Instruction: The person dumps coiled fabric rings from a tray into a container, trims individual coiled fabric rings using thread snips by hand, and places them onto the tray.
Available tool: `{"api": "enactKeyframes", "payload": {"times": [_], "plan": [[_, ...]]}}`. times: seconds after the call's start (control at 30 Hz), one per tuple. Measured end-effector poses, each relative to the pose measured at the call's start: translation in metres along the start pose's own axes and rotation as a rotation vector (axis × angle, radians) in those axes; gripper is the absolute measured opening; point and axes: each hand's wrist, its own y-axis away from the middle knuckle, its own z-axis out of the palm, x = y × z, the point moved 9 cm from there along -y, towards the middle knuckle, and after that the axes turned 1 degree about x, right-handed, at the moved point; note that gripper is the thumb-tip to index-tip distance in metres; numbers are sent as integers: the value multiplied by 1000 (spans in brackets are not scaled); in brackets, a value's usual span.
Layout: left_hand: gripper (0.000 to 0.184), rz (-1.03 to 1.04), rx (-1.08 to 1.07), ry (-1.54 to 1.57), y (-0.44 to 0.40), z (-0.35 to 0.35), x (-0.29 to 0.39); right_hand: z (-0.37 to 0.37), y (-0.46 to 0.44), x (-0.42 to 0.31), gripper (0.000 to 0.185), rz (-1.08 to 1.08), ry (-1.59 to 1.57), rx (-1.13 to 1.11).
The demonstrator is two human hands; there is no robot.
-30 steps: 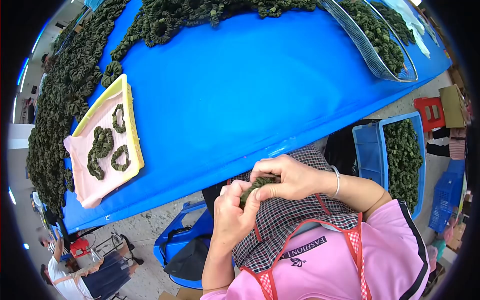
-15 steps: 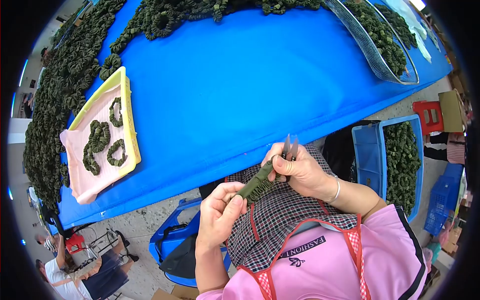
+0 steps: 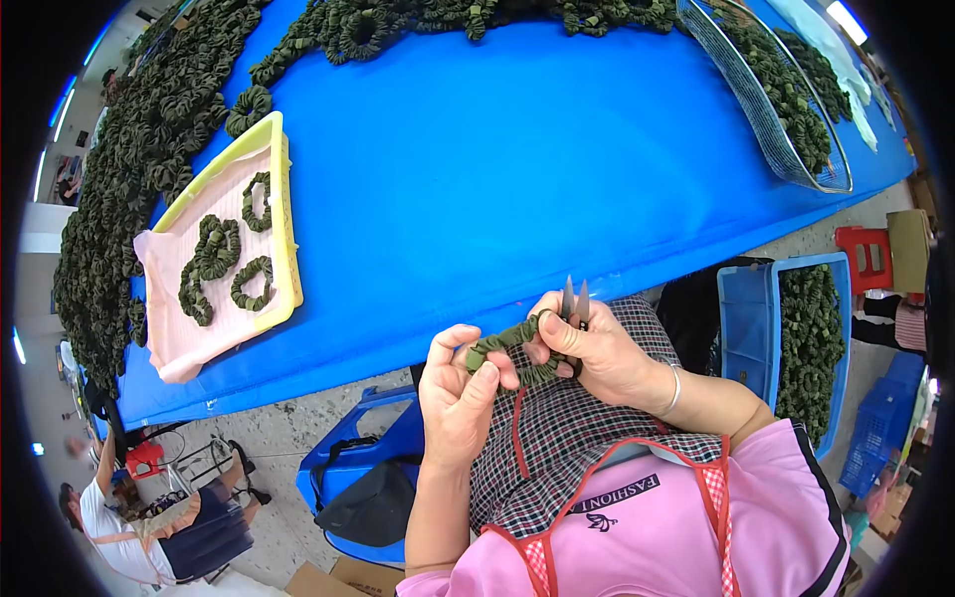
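Observation:
A dark green scrunchie [image 3: 509, 336] is held between my two hands over my lap, close to the table's front edge. My left hand [image 3: 450, 403] pinches its left end with thumb and fingers. At the other end, my right hand [image 3: 602, 350] grips the scrunchie and also keeps a pair of small scissors [image 3: 569, 298] in its grasp, blades pointing up. The scrunchie looks gathered and curved into a loop; its lower side is partly behind my fingers.
On the blue table [image 3: 477, 169], a yellow tray [image 3: 286, 224] with pink lining holds several scrunchies. Heaps of scrunchies [image 3: 129, 189] line the left and far sides. A wire basket [image 3: 761, 119] stands far right. A blue crate [image 3: 746, 328] of scrunchies is at my right; a person [image 3: 129, 532] is lower left.
The scrunchie was stretched straight and flat between my hands; now it is slack, bunched and curved. My left hand has moved up and right, nearer my right hand.

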Motion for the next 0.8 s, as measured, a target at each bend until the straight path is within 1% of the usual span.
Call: {"api": "enactKeyframes", "payload": {"times": [0.07,0.1,0.13,0.17,0.2,0.23,0.3,0.37,0.43,0.47,0.5,0.53,0.57,0.6,0.63,0.67,0.7,0.73,0.8], "plan": [[31,-9,-3,-63,0,3,2,1,2,-5,21,-19,100,19],[28,-68,-36,-148,-1,4,-4,0,2,-8,21,-32,151,27],[26,-120,-65,-237,0,5,-9,0,2,-19,19,-167,300,50],[24,-166,-86,-332,1,4,-11,2,2,-23,18,-204,356,55],[17,-185,-116,-422,2,7,-12,5,3,-29,17,-247,408,49],[17,-173,-114,-416,1,9,-8,10,2,-36,16,-297,458,36],[19,25,-36,-495,-7,8,22,12,-1,-50,14,-395,571,56],[18,338,188,-792,-15,4,87,3,-3,-71,14,-541,555,136],[15,634,464,-1166,-12,-6,162,-10,-5,-89,14,-550,596,194],[17,768,631,-1244,-8,-16,195,-16,-5,-97,12,-577,605,208],[17,911,717,-1224,-10,-36,222,-19,-6,-101,11,-580,627,220],[19,951,783,-1308,-13,-46,242,-26,-6,-106,11,-587,652,244],[22,915,817,-1410,-16,-47,253,-34,-4,-113,10,-595,681,280],[24,968,880,-1578,-11,-30,257,-37,-4,-121,9,-611,694,295],[26,1088,968,-1759,0,-2,251,-43,-6,-127,9,-604,715,320],[24,1112,929,-1706,3,8,240,-43,-8,-139,9,-643,800,329],[21,1141,834,-1612,3,10,225,-43,-12,-151,10,-674,886,335],[16,1191,745,-1656,2,28,204,-48,-19,-164,9,-716,967,377],[16,1134,539,-1616,-5,42,154,-63,-44,-190,8,-820,1136,441]]}}
